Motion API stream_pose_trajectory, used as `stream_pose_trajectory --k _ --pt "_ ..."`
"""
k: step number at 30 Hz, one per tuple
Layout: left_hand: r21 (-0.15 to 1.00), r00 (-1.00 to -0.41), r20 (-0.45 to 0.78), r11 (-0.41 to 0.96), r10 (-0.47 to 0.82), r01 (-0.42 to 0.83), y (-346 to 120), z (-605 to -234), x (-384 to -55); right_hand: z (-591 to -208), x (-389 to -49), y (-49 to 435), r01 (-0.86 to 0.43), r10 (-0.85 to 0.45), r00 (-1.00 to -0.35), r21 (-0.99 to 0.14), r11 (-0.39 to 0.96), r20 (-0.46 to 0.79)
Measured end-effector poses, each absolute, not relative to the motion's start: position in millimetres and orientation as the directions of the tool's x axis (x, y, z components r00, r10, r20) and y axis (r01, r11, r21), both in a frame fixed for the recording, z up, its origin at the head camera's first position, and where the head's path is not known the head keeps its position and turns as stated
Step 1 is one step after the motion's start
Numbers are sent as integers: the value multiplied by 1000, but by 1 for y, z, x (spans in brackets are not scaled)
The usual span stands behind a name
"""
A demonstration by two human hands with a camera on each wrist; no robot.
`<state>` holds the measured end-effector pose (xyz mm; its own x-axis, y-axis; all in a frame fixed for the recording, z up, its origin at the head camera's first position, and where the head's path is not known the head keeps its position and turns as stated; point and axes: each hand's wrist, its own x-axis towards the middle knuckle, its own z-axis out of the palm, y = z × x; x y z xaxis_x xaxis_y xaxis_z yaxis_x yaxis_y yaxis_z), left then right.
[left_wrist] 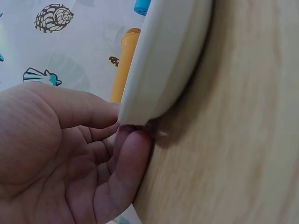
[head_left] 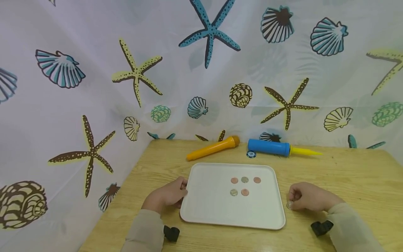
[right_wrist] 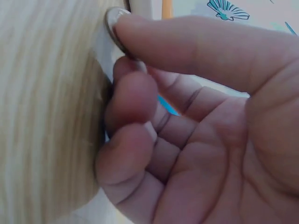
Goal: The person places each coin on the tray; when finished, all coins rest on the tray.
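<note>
A white tray [head_left: 207,206] lies on the wooden table, with several coins [head_left: 245,192] in two rows on its right half, some coppery and some silvery. My left hand [head_left: 170,194] grips the tray's left edge. In the left wrist view the thumb lies against the tray rim [left_wrist: 154,70] and the fingers curl below it. To the right of the tray, my right hand [head_left: 310,196] pinches a silvery coin [right_wrist: 113,23] between thumb and curled fingers, close to the table top. The palm shows no other object in the right wrist view.
Behind the tray lie an orange toy microphone [head_left: 214,148] and a blue pump [head_left: 269,147] with a yellow nozzle. A poker chip [head_left: 251,154] sits by the pump. Shell-patterned curtains [head_left: 176,77] bound the table at the back and left.
</note>
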<state>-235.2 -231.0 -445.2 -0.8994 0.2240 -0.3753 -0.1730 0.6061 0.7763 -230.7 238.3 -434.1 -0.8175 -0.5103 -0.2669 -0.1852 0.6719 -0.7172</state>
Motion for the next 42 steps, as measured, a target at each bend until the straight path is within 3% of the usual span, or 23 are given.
stream_pose_trajectory --k 6,23,42 --pt "781 -899 -377 599 224 -178 -230 -444 -237 -438 -236 242 -194 -525 -814 -734 651 -250" --pt "786 -897 -377 592 230 -178 -232 -448 -235 -431 -246 203 -132 -418 -898 -823 553 -136" --pt "765 -894 -386 620 228 -173 -233 -446 -237 -435 -252 132 21 -244 -939 -748 664 -243"
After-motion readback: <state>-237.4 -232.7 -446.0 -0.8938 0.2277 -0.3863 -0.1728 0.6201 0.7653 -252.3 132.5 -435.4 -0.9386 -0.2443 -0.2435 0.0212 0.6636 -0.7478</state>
